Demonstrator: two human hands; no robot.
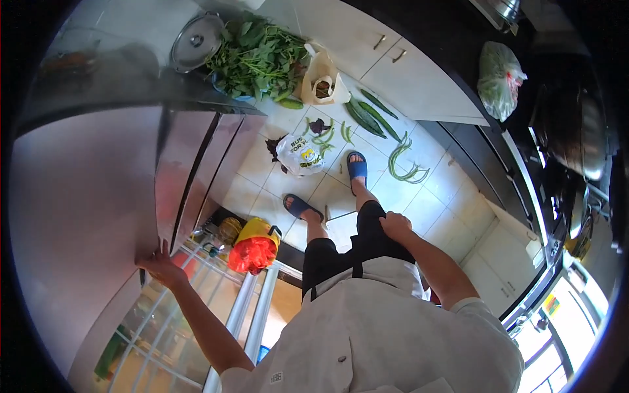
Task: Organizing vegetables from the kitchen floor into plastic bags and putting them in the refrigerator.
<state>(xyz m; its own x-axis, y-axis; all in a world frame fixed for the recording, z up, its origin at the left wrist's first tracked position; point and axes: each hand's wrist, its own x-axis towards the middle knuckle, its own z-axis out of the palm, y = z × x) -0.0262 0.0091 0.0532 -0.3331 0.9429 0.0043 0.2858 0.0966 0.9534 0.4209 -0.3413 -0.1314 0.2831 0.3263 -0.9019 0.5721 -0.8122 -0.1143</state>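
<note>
My left hand (161, 267) is at the edge of a metallic refrigerator door (88, 206), its fingers spread and touching the edge; part of the grip is hidden. My right hand (395, 226) rests on the thigh of my black shorts, and whether its fingers hold the cloth cannot be told. On the tiled floor before me lie a white plastic bag (300, 156) with dark purple leaves, scattered green pods (324, 142), several long green gourds (366, 119) and a curved bunch of long beans (400, 162). Behind them stand a beige bag (322, 81) and a heap of leafy greens (260, 59).
A yellow bin (256, 240) with a red plastic liner stands beside the refrigerator, near a sliding door frame (241, 304). White cabinets (417, 73) and a dark counter with a bagged vegetable (500, 81) and a wok (580, 132) run along the right.
</note>
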